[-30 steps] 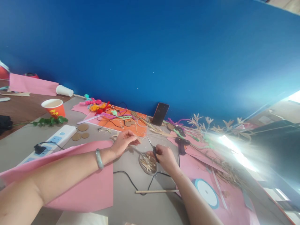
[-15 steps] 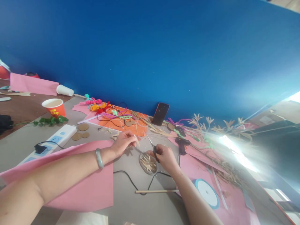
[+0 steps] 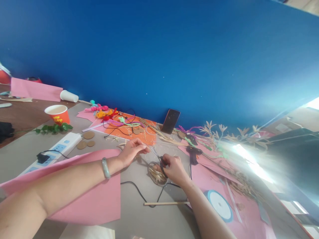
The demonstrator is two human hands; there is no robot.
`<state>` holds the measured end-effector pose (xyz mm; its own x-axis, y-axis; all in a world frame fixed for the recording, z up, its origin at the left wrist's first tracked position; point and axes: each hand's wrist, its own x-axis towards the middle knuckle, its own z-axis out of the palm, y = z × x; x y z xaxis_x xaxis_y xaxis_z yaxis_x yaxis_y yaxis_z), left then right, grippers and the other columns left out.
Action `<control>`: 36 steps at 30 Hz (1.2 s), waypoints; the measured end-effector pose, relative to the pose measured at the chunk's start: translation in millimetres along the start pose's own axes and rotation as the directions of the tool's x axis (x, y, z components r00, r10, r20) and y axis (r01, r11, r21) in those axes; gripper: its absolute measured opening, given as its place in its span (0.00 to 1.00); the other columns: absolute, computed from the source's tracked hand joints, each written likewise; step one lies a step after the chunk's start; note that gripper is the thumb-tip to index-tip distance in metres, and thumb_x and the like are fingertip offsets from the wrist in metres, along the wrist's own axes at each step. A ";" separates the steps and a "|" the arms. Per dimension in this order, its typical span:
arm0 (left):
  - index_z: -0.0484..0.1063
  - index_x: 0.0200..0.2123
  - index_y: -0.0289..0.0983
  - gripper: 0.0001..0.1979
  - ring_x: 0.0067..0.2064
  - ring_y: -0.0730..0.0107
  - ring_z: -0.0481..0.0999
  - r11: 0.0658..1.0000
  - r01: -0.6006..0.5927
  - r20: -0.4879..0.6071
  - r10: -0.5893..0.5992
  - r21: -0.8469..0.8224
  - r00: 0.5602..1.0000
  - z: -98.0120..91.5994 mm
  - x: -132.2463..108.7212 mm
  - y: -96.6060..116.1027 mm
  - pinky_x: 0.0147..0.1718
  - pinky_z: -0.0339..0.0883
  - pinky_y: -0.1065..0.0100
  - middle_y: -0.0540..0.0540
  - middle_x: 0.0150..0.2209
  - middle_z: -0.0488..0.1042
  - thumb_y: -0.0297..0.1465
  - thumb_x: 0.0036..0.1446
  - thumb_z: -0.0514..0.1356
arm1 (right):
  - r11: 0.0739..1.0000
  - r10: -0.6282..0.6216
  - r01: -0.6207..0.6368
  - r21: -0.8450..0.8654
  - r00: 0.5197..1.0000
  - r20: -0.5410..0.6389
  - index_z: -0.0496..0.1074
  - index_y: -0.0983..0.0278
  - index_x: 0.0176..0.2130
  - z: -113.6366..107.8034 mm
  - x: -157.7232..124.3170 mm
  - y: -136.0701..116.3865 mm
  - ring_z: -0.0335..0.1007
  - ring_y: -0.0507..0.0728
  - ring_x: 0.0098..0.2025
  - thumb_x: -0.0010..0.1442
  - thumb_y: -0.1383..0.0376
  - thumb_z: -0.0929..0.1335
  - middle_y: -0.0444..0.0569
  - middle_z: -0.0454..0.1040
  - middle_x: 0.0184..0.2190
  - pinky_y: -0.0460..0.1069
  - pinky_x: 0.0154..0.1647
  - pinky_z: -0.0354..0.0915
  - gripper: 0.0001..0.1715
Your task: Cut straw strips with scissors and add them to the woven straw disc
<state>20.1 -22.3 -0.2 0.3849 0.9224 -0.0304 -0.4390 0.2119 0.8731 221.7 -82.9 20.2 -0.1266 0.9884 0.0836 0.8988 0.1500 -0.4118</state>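
Observation:
My left hand [image 3: 134, 151], with a pale green bangle [image 3: 105, 168] on its wrist, is closed in a pinch above the grey table. It holds a pale dried strip, now mostly hidden by the fingers and blades. My right hand [image 3: 175, 169] grips a pair of scissors [image 3: 156, 154] by the dark handles, and the blades reach up to the left fingertips. Beneath the scissors lies a small oval piece [image 3: 152, 179] with a brownish rim, with pale dried straw-like bits [image 3: 158, 176] inside it. The right hand covers part of its upper edge.
A phone [image 3: 170, 121] leans on the blue wall [image 3: 159, 59]. Left are a power strip [image 3: 59, 146], a red paper cup [image 3: 59, 116] and pink paper [image 3: 99, 196]. Right are a dark glue gun [image 3: 193, 153], dried stems [image 3: 239, 184] and a ribbon spool [image 3: 219, 205]. A thin stick [image 3: 166, 203] lies in front.
My right hand has brought the scissors up and left, so the blades now meet the left fingertips. My left hand has shifted slightly, and the strip shows less.

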 end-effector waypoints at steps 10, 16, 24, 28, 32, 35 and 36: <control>0.62 0.27 0.36 0.13 0.32 0.70 0.78 0.999 0.007 0.007 -0.007 -0.042 1.000 -1.0 1.3 -1.3 0.38 0.69 0.66 0.47 0.30 0.78 0.33 0.47 0.65 | 0.995 -0.016 0.016 -0.101 1.000 -0.003 0.60 0.62 0.20 1.4 -0.9 -1.9 0.53 0.49 0.21 0.51 0.52 0.66 0.39 0.66 0.17 0.48 0.38 0.54 0.19; 0.62 0.28 0.36 0.14 0.32 0.69 0.78 0.999 0.006 0.003 -0.006 -0.048 1.000 -0.6 1.4 -1.2 0.38 0.69 0.65 0.48 0.28 0.77 0.33 0.47 0.66 | 0.992 -0.025 0.024 -0.127 1.000 -0.007 0.60 0.62 0.20 1.4 0.0 -0.8 0.54 0.49 0.20 0.52 0.52 0.65 0.40 0.65 0.16 0.49 0.39 0.53 0.20; 0.62 0.29 0.36 0.13 0.33 0.69 0.78 0.999 0.001 0.018 0.000 -0.040 1.000 -0.8 1.0 -2.3 0.40 0.69 0.65 0.48 0.28 0.78 0.33 0.48 0.65 | 0.992 -0.021 0.018 -0.121 1.000 -0.023 0.61 0.62 0.20 2.4 -0.4 -0.1 0.54 0.49 0.20 0.52 0.50 0.65 0.40 0.65 0.16 0.48 0.38 0.53 0.21; 0.63 0.29 0.36 0.13 0.34 0.69 0.78 0.999 -0.010 0.017 0.011 -0.039 1.000 -0.1 0.3 -1.3 0.40 0.69 0.64 0.48 0.28 0.77 0.32 0.48 0.66 | 0.995 -0.019 0.015 -0.097 0.999 -0.033 0.61 0.62 0.19 2.5 -0.2 0.6 0.54 0.50 0.21 0.51 0.49 0.65 0.40 0.64 0.15 0.47 0.34 0.53 0.22; 0.63 0.28 0.35 0.13 0.33 0.69 0.78 0.999 -0.010 0.018 0.011 -0.038 1.000 0.8 -0.5 -0.6 0.40 0.70 0.64 0.48 0.27 0.77 0.32 0.48 0.66 | 0.997 -0.012 0.009 -0.079 0.999 -0.037 0.60 0.62 0.19 1.9 -0.2 0.1 0.52 0.50 0.21 0.51 0.48 0.66 0.40 0.61 0.15 0.46 0.31 0.51 0.23; 0.63 0.28 0.35 0.13 0.33 0.69 0.78 0.999 -0.013 0.020 0.014 -0.034 1.000 0.6 -0.6 -1.1 0.40 0.70 0.64 0.48 0.27 0.77 0.33 0.48 0.66 | 0.997 -0.009 0.006 -0.081 0.999 -0.038 0.60 0.62 0.18 2.2 -0.3 0.2 0.53 0.50 0.22 0.50 0.48 0.66 0.40 0.60 0.14 0.45 0.29 0.50 0.23; 0.63 0.28 0.35 0.13 0.33 0.69 0.78 0.999 -0.016 0.020 0.016 -0.032 1.000 0.4 -0.5 -1.4 0.40 0.70 0.64 0.48 0.27 0.77 0.33 0.48 0.66 | 0.997 -0.009 0.006 -0.083 0.999 -0.037 0.60 0.62 0.18 2.4 -0.3 0.5 0.53 0.50 0.22 0.50 0.48 0.66 0.40 0.60 0.14 0.45 0.28 0.50 0.23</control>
<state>20.8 -23.2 -1.3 0.3943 0.9190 -0.0062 -0.4708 0.2078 0.8574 221.2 -83.1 17.8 -0.1186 0.9855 0.1211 0.9297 0.1531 -0.3350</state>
